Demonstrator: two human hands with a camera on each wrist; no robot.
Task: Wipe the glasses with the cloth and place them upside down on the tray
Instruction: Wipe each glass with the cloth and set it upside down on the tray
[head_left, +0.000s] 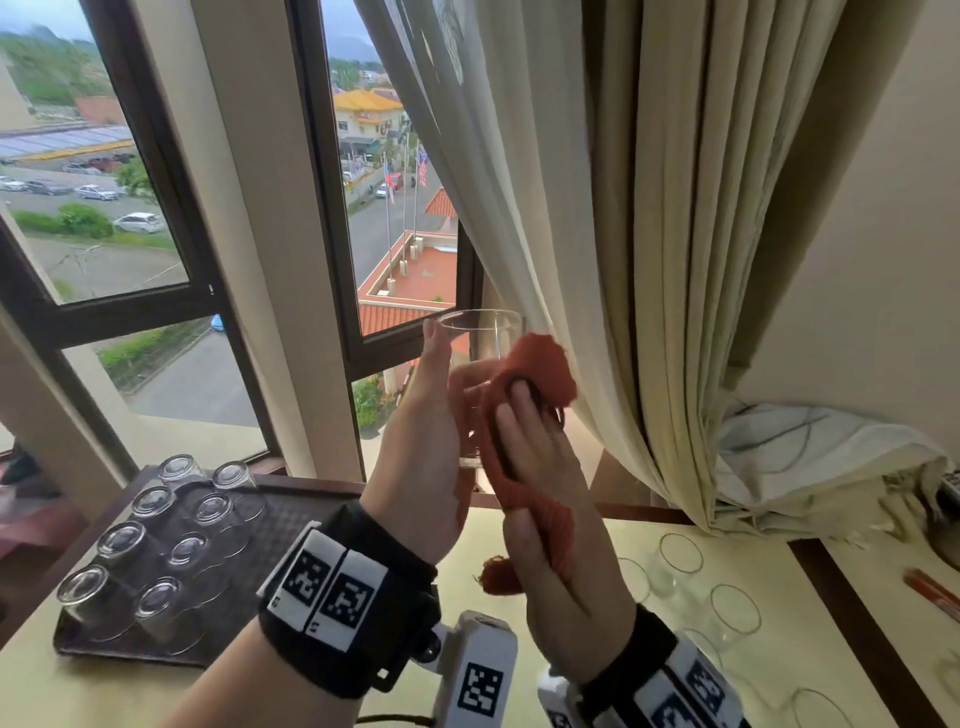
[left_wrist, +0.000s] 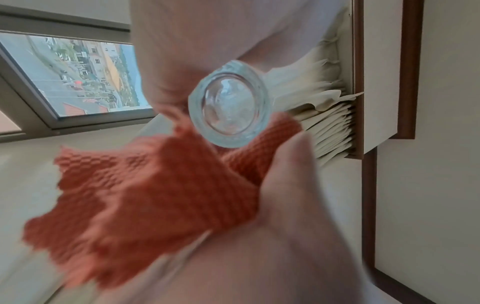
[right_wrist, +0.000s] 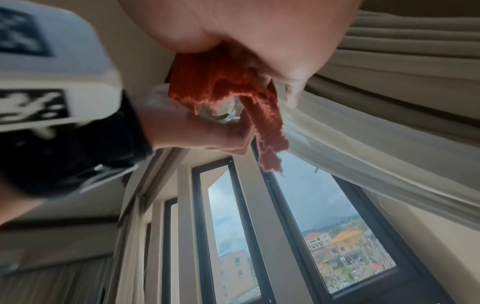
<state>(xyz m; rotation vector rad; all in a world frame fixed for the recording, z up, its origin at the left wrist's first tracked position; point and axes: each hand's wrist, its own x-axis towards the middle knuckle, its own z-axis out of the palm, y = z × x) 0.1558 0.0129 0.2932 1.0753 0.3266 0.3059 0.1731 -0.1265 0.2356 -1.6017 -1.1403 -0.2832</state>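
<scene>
So the left hand (head_left: 421, 467) has a clear glass (head_left: 480, 364) held up in front of the window (head_left: 395, 208), mouth up, fingers wrapped around its side and the thumb up near the rim. The right hand (head_left: 540, 499) is pressing an orange cloth (head_left: 524, 415) against the right side of the glass, fingers laid over the cloth and holding it there, with the rest of the cloth trailing down past the palm. From the left wrist view you're looking straight at the thick round base of the glass (left_wrist: 230, 105), with the cloth (left_wrist: 145, 185) bunched below it.

Down on the table (head_left: 597, 613), the dark tray (head_left: 280, 519) sits on the near left with eight glasses already upside down on it in two rows (head_left: 171, 545). A handful of glasses still stand upright (head_left: 727, 608) on the table to the right, well apart from the tray. Cream curtain (head_left: 597, 208) hangs right behind the hands.
</scene>
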